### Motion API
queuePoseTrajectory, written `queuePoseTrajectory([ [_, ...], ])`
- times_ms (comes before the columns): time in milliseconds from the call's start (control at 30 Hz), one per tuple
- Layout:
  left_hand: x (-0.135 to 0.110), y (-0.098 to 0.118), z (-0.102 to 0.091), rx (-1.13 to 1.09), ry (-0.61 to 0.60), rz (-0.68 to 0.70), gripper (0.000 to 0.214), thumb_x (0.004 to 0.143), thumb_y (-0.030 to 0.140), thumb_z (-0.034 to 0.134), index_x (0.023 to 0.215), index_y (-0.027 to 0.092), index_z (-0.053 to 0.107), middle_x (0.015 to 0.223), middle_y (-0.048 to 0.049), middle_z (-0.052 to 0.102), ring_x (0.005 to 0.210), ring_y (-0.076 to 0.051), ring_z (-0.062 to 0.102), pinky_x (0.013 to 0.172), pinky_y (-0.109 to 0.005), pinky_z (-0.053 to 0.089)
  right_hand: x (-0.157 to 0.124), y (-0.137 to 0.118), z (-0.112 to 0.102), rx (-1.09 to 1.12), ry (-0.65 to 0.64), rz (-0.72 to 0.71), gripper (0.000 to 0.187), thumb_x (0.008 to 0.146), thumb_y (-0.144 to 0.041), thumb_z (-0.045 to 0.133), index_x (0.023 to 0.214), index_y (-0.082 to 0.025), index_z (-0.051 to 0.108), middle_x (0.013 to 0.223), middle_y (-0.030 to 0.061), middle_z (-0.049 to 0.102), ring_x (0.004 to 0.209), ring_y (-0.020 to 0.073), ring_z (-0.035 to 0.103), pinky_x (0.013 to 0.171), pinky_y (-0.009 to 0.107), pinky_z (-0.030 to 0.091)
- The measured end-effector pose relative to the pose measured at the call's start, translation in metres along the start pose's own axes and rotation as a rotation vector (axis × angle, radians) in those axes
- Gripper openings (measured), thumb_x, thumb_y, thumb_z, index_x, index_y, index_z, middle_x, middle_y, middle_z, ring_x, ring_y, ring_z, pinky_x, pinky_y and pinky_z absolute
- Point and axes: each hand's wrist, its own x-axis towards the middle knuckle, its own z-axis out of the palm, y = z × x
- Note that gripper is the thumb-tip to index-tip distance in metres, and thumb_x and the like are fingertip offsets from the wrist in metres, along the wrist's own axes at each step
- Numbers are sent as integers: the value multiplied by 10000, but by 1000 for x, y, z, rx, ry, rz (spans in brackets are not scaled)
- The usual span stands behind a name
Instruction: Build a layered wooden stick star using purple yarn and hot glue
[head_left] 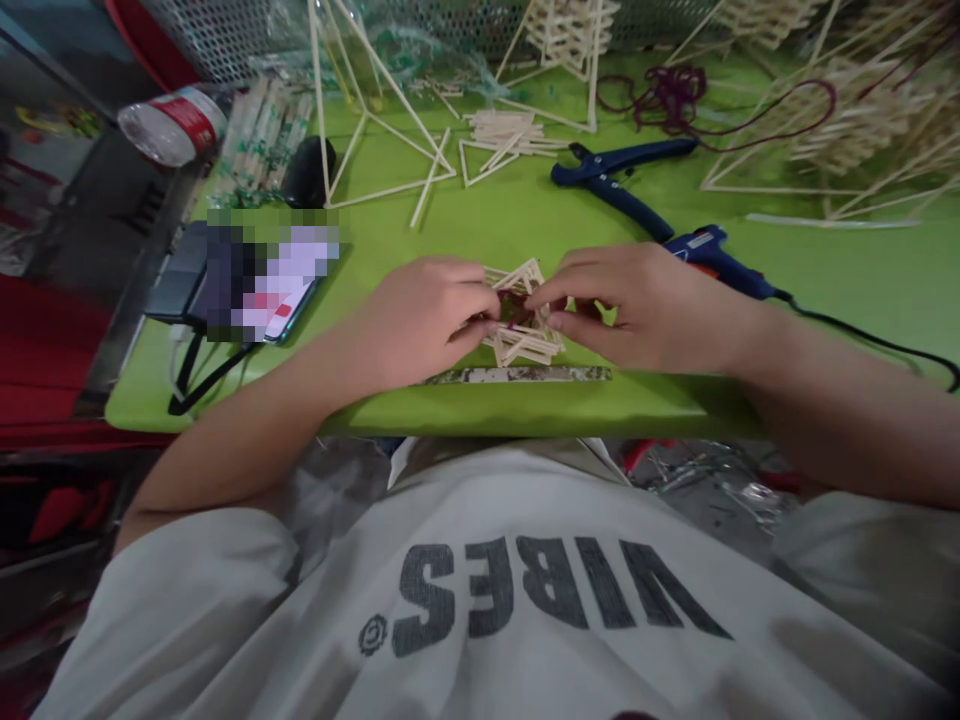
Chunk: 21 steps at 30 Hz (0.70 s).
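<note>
Stick frame [525, 346] — between left hand [431, 318] and right hand [645, 308].

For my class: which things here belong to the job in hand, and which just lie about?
Likely part of the job:
small stick frame
purple cord
loose sticks
blue cutters
blue glue gun

Apparently just lying about:
phone
plastic bottle
black rounded object

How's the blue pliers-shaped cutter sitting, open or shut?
Open: the blue pliers-shaped cutter lies on the green tabletop with its two handles spread in a V.
</note>
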Motion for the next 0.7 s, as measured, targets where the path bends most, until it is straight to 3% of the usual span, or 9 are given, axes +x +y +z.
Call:
queuePoseTrajectory([
  [167,0,7,2,-24,50,-25,240,1084,320,637,1078,206,848,1003,-73,797,919,-226,744,835,-362,552,-5,-1,0,48,106,67,183,1026,-390,746,1144,-291,845,990,48,850,848,240,755,832,399,578],
  [367,0,18,13,9,135,-156,211,1053,285,636,1030,213,834,981,-73,799,962,-243,749,909,-397,590,-3,-1,-2,72,96,193,164,996,-435,775,1089,-317,840,1069,61,855,956,278,784,959,451,611],
  [700,-2,24,14,-68,136,-192,202,1056,417,718,1044,230,795,960,-57,791,911,-227,721,870,-387,571,-4,1,2,74,99,223,137,983,-410,768,948,-294,830,977,53,845,946,282,772,927,435,564],
])
